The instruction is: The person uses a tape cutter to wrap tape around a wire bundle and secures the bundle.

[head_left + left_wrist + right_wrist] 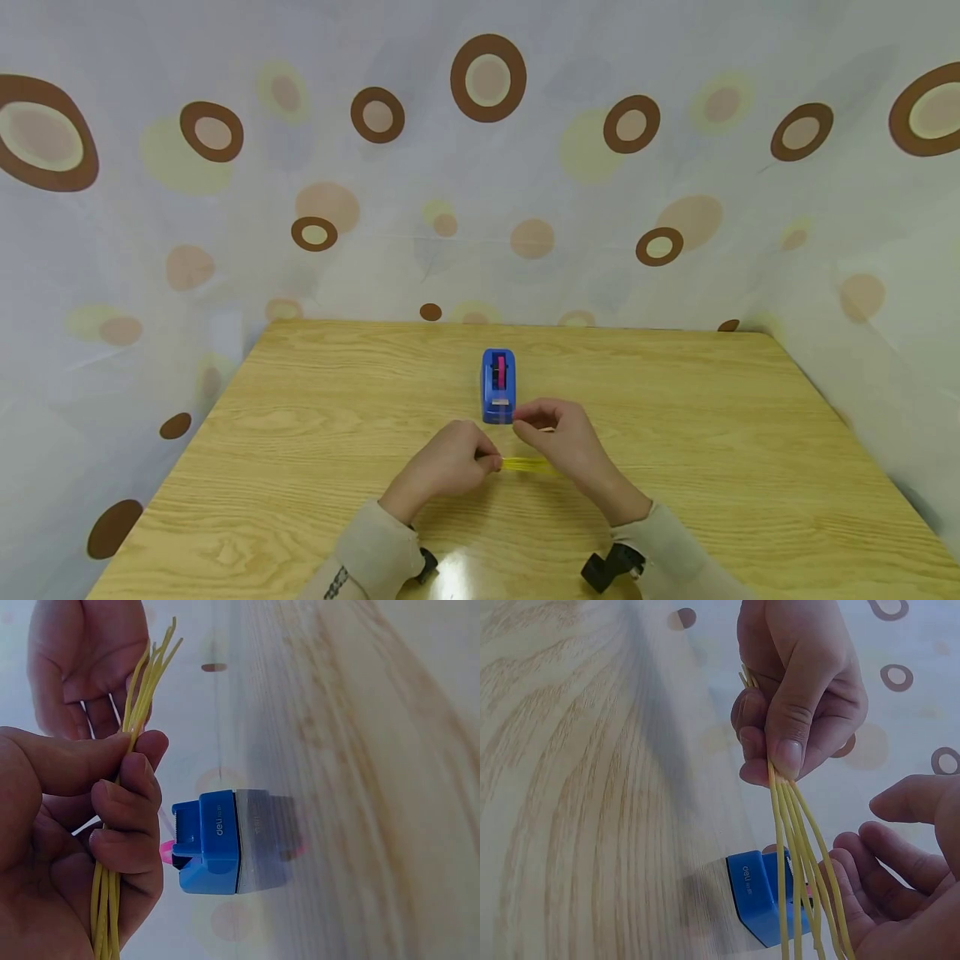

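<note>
My left hand (459, 460) pinches a bundle of thin yellow strands (528, 464) between thumb and curled fingers, above the wooden table. In the left wrist view the strands (109, 900) run through the fist and fan out at the end; in the right wrist view their other ends (799, 862) hang loose and spread. My right hand (564, 433) is beside the blue tape dispenser (491, 400), its thumb and fingers parted and loosely bent. No held thing shows between the right fingers (900, 862). A pink ring (502, 371) sits inside the dispenser.
The wooden table (337, 400) runs back to a wall covering (480, 192) printed with brown and pale circles. Its front left and right stretches lie on either side of my forearms. Dark wrist mounts (611, 568) stick out below the sleeves.
</note>
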The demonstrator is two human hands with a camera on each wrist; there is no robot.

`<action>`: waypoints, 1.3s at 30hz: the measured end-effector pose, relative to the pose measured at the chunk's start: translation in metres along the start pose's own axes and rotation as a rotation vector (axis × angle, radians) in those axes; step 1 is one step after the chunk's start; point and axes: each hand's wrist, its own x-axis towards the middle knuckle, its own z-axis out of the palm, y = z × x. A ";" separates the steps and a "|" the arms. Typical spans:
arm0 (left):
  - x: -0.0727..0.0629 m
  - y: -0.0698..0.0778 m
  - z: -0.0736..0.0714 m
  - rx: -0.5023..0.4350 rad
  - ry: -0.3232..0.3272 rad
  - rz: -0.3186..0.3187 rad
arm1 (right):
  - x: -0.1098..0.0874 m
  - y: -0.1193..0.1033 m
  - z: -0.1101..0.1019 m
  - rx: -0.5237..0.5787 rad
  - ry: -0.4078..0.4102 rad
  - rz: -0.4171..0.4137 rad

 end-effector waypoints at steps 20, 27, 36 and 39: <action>0.000 0.001 0.001 0.012 0.017 -0.018 | 0.000 0.012 -0.004 -0.143 -0.193 -0.055; 0.000 0.001 0.000 0.013 0.020 -0.006 | 0.000 0.013 -0.004 -0.207 -0.265 -0.069; 0.001 0.000 0.001 0.011 0.018 -0.020 | 0.000 0.016 -0.003 -0.179 -0.357 -0.104; 0.001 -0.001 0.001 0.011 0.013 -0.023 | -0.001 0.016 -0.001 -0.182 -0.357 -0.118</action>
